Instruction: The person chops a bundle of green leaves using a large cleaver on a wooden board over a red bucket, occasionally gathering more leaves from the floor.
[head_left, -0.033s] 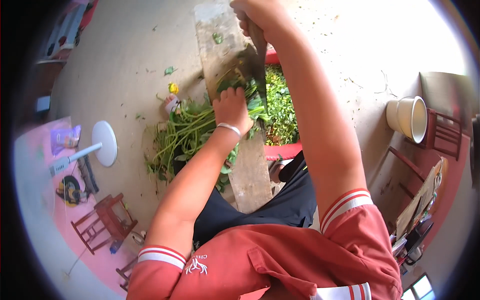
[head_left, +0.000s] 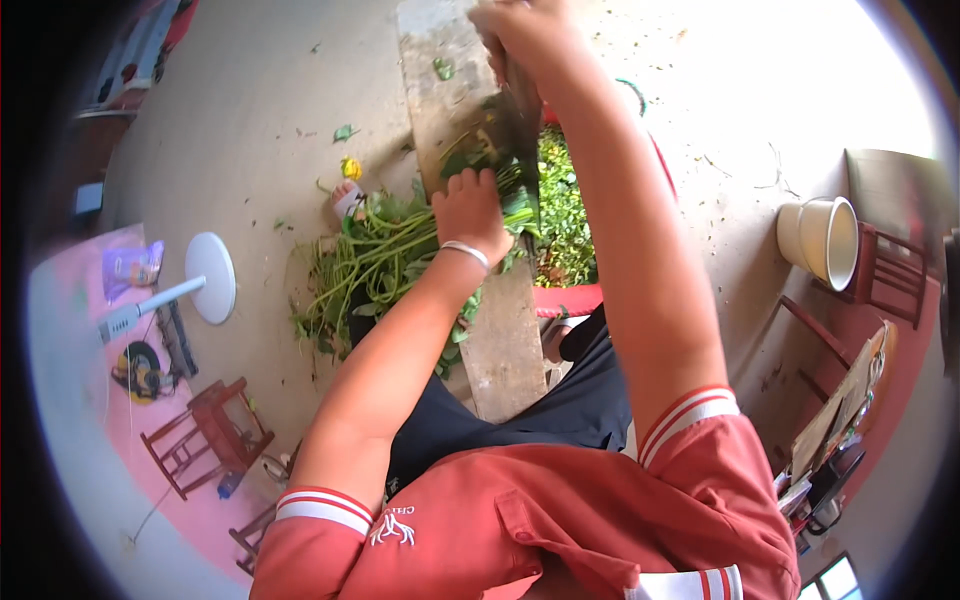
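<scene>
A wooden board (head_left: 505, 345) runs away from me between my legs. My left hand (head_left: 470, 212) is closed over a bunch of leafy green stems (head_left: 385, 250), pressing it onto the board; the stems trail off to the left. At the far end, my right hand (head_left: 515, 40) grips the handle of a large knife (head_left: 525, 150). Its dark blade, blurred by motion, points back toward me at the cut end of the bunch, just right of my left fingers. Beside the board on the right, chopped greens (head_left: 567, 215) fill a red-rimmed basin (head_left: 570, 300), partly hidden by my right forearm.
A yellow flower (head_left: 350, 168) and leaf scraps lie on the floor. To the left are a white pedestal fan (head_left: 210, 278) and a wooden chair (head_left: 225, 425). A cream bucket (head_left: 828, 240) stands at the right beside a reddish wooden chair (head_left: 893, 275).
The knife blade has shifted slightly and looks more blurred, while my right forearm has moved a little. My left hand stays on the stems. The whole view has shifted slightly.
</scene>
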